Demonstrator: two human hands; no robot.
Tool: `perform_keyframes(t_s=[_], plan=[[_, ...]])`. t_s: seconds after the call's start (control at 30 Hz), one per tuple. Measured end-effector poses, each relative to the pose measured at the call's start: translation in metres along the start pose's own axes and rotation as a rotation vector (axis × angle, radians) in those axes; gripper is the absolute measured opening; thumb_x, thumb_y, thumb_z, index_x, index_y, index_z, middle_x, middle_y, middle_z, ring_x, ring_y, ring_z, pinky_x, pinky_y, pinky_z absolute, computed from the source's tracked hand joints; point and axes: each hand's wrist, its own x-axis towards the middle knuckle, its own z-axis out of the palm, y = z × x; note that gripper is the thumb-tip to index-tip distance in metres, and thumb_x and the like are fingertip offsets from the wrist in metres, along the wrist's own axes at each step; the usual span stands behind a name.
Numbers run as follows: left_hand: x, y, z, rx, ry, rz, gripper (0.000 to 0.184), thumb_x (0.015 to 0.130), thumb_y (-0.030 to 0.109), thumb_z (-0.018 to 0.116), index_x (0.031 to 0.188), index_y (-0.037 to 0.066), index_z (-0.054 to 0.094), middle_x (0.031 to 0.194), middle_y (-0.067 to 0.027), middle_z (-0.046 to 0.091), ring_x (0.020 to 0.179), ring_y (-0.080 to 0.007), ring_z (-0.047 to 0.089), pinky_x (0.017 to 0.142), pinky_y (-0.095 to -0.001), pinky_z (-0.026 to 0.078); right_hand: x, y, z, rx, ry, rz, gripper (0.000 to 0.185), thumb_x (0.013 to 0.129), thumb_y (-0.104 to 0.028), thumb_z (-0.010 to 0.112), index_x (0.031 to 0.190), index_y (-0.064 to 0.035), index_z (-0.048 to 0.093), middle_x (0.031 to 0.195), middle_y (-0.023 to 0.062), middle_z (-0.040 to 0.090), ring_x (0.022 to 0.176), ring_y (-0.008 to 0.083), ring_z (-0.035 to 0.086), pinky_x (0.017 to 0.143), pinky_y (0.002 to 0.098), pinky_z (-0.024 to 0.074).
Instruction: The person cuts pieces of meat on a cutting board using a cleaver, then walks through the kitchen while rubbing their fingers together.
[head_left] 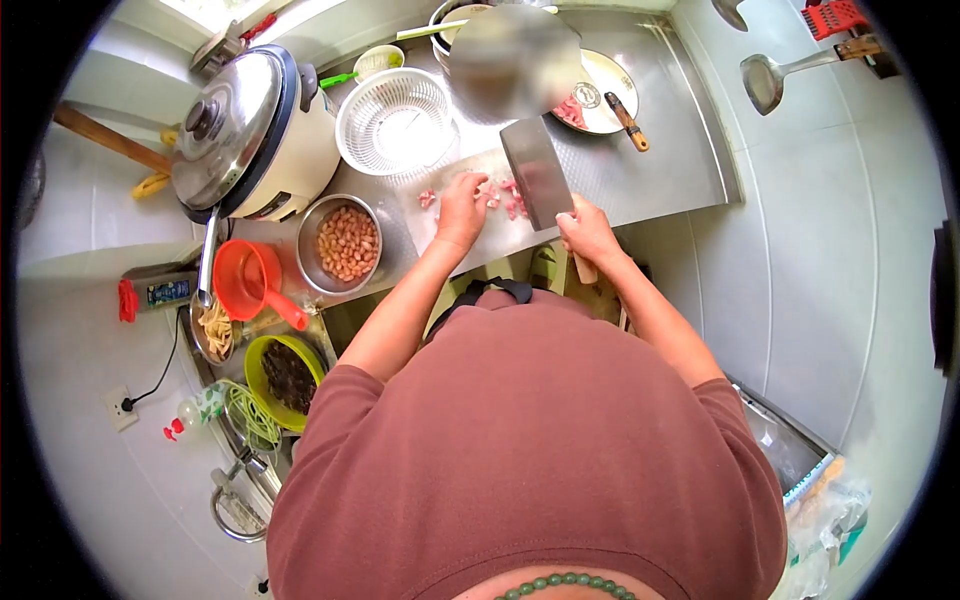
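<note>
My right hand (588,232) is closed round the handle of a wide cleaver (538,172), whose blade is raised over a cutting board (475,240). Small pieces of pink meat (515,200) lie on the board beside the blade. To the left, my left hand (462,208) is at the board with its fingers bent and pressed together at the meat; what they hold, if anything, is too small to make out. More meat (570,112) sits on a white plate (612,75) behind the cleaver, next to a small knife (627,122) with a brown handle.
Left of the board stand a metal bowl of peanuts (348,245), a white strainer basket (395,120), a large cooker (250,130) and a red dipper (247,280). Nearer me is a green basin (262,385). Utensils such as a ladle (763,85) hang on the right wall.
</note>
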Motion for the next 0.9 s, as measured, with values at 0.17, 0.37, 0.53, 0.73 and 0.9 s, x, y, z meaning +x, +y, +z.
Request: perform_keyframes(t_s=[0.17, 0.37, 0.53, 0.73, 0.9], plan=[[0.009, 0.008, -0.005, -0.013, 0.050, 0.008, 0.023, 0.075, -0.002, 0.062, 0.098, 0.001, 0.061, 0.092, -0.0131, 0.062, 0.076, -0.0241, 0.063, 0.070, -0.0313, 0.052, 0.008, 0.023, -0.009, -0.246, 0.173, -0.273, 0.031, 0.082, -0.014, 0.050, 0.109, -0.0019, 0.056, 0.081, 0.0240, 0.064, 0.076, 0.0402, 0.063, 0.067, 0.0469, 0.0501], [-0.004, -0.006, 0.007, 0.164, -0.052, -0.105, 0.035, 0.072, 0.002, 0.067, 0.106, 0.001, 0.057, 0.107, -0.0187, 0.056, 0.094, -0.0304, 0.059, 0.081, -0.0369, 0.050, -0.013, 0.016, -0.027, -0.714, 0.213, -0.199, 0.032, 0.084, -0.015, 0.053, 0.116, -0.0110, 0.055, 0.079, 0.0211, 0.064, 0.076, 0.0397, 0.063, 0.069, 0.0502, 0.0503], [-0.002, 0.009, 0.012, 0.393, -0.281, -0.035, 0.058, 0.064, 0.004, 0.072, 0.116, 0.001, 0.047, 0.117, -0.0221, 0.045, 0.110, -0.0395, 0.046, 0.091, -0.0435, 0.044, -0.019, 0.038, -0.015, -0.764, 0.230, -0.142, 0.032, 0.085, -0.016, 0.053, 0.117, -0.0137, 0.054, 0.079, 0.0191, 0.065, 0.075, 0.0398, 0.063, 0.067, 0.0503, 0.0504], [0.003, 0.006, 0.022, 0.357, -0.314, 0.018, 0.062, 0.060, 0.002, 0.072, 0.116, 0.001, 0.045, 0.115, -0.0224, 0.045, 0.106, -0.0411, 0.046, 0.091, -0.0451, 0.042, -0.025, 0.043, 0.001, -0.726, 0.212, -0.140, 0.036, 0.084, -0.014, 0.050, 0.120, -0.0127, 0.052, 0.082, 0.0193, 0.065, 0.074, 0.0399, 0.063, 0.067, 0.0516, 0.0497], [0.006, -0.004, 0.023, 0.319, -0.329, 0.078, 0.068, 0.059, 0.003, 0.073, 0.120, 0.001, 0.044, 0.113, -0.0213, 0.047, 0.102, -0.0415, 0.046, 0.090, -0.0449, 0.043, -0.024, 0.036, 0.013, -0.645, 0.160, -0.142, 0.035, 0.085, -0.014, 0.048, 0.120, -0.0113, 0.052, 0.081, 0.0229, 0.064, 0.075, 0.0418, 0.063, 0.068, 0.0525, 0.0491]])
